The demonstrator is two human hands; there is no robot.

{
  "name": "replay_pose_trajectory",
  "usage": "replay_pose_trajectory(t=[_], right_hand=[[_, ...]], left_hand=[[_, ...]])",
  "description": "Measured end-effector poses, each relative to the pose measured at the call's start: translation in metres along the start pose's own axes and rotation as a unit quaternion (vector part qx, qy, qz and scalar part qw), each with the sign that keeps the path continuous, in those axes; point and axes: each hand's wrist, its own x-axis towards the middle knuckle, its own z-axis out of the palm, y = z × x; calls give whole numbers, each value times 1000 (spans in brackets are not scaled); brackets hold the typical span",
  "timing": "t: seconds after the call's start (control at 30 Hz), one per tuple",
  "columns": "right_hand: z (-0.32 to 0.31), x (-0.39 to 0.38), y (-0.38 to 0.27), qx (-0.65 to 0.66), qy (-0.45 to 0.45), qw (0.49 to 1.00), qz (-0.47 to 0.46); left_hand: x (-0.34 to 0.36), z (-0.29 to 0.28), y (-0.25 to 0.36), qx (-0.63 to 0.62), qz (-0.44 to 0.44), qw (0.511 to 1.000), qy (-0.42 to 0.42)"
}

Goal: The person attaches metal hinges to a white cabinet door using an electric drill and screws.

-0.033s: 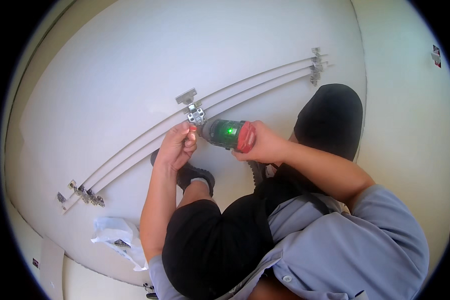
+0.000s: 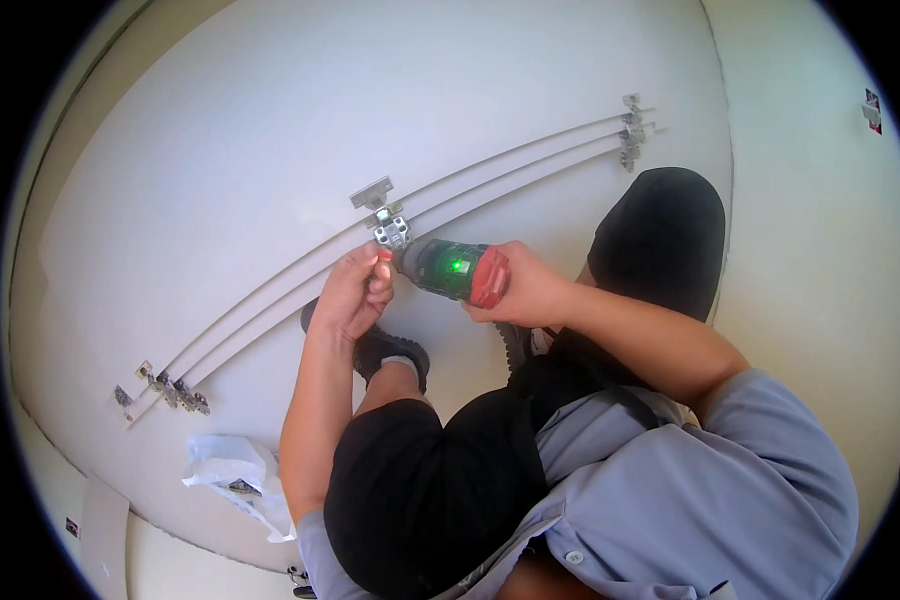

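Note:
My right hand [image 2: 530,285] is wrapped around a cordless drill [image 2: 448,268], dark with a red end and a green light glowing on it. Its nose points left toward a metal cabinet hinge [image 2: 393,232] at the middle of long, narrow pale strips [image 2: 270,285]. Just below the hinge, my left hand [image 2: 358,290] is closed in a pinch. A small red piece [image 2: 383,256] shows at its fingertips, close to the drill's nose; its kind cannot be made out. A flat metal plate [image 2: 373,192] lies just beyond the hinge.
More metal hinges sit at the strips' left end [image 2: 175,390] and right end [image 2: 630,135]. A white plastic bag [image 2: 232,470] with something dark in it lies at the lower left. My shoes [image 2: 390,355] and bent knee [image 2: 665,235] flank the work on the pale surface.
The drill and my right hand have shifted very slightly left. My left hand and the hinge look the same.

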Motion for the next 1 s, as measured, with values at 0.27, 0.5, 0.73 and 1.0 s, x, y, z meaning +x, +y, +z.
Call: replay_pose_trajectory(t=[0.27,0.5,0.73,1.0], right_hand=[[6,31,-14,-156,198,965,-67],[2,45,-14,-142,200,968,-51],[1,48,-12,-135,196,970,-43],[0,47,-17,-131,184,974,-32]], left_hand=[[13,17,0,64,-3,996,57],[11,8,-4,57,-5,994,97],[12,5,-4,53,-3,993,105],[12,7,-3,61,-7,990,126]])
